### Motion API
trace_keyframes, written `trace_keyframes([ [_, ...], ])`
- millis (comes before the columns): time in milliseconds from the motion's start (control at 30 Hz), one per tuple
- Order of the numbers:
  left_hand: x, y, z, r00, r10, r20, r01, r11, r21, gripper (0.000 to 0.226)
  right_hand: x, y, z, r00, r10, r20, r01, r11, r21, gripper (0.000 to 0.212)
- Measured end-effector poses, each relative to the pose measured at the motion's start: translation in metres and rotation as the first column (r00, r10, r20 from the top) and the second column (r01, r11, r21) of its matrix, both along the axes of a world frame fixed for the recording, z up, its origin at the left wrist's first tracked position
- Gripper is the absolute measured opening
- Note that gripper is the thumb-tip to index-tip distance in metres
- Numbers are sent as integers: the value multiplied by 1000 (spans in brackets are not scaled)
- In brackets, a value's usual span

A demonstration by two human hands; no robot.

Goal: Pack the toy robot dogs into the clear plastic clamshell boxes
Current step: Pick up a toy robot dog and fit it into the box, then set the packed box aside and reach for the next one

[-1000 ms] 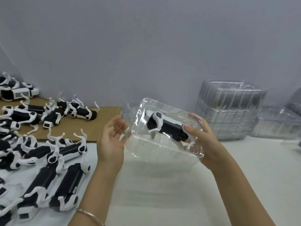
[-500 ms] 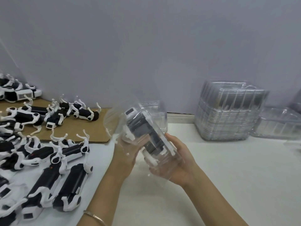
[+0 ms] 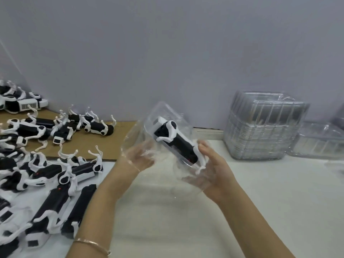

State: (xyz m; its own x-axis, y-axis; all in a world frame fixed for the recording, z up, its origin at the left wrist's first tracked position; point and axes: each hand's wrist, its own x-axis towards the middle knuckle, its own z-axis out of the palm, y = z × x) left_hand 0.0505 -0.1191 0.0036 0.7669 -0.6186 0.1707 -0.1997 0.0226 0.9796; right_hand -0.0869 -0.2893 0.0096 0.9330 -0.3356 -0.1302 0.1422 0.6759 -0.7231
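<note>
A clear plastic clamshell box [image 3: 143,127] is held up above the white table, tilted, with a black-and-white toy robot dog [image 3: 175,140] inside it. My left hand [image 3: 138,159] supports the box from the left, seen blurred through the plastic. My right hand [image 3: 212,168] grips the box's lower right end, thumb against the dog's rear. Several loose toy robot dogs [image 3: 55,174] lie on the table at the left, more on a cardboard sheet [image 3: 104,148].
A tall stack of empty clamshell boxes [image 3: 260,127] stands at the back right, with a lower stack [image 3: 320,140] beside it. The grey wall runs close behind. The white table [image 3: 186,220] stretches in front of my arms.
The box has been turned in my hands, from lying level with the dog sideways to a steep tilt with the dog's head up. Both hands shifted their hold.
</note>
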Motion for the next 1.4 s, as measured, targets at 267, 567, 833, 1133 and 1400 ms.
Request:
trace_keyframes([
  [267,2,4,13,988,-23,-154,4,992,-122,32,-11,-1,14,929,-324,177,341,570,-748,57],
  [567,4,-2,-9,991,24,-131,-43,988,-145,57,-10,38,13,847,-334,414,385,-151,-910,65],
  [833,-6,-4,2,985,168,-42,-150,947,284,70,-20,-26,14,927,-307,-217,-53,465,-884,69],
  [1133,-24,-28,-29,964,-62,-259,139,947,290,21,-21,4,-11,868,-434,-240,-377,-263,-888,83],
  [1400,-24,-46,-61,948,49,-313,-11,992,123,22,-79,-44,-30,869,-478,-124,-421,-584,-694,63],
])
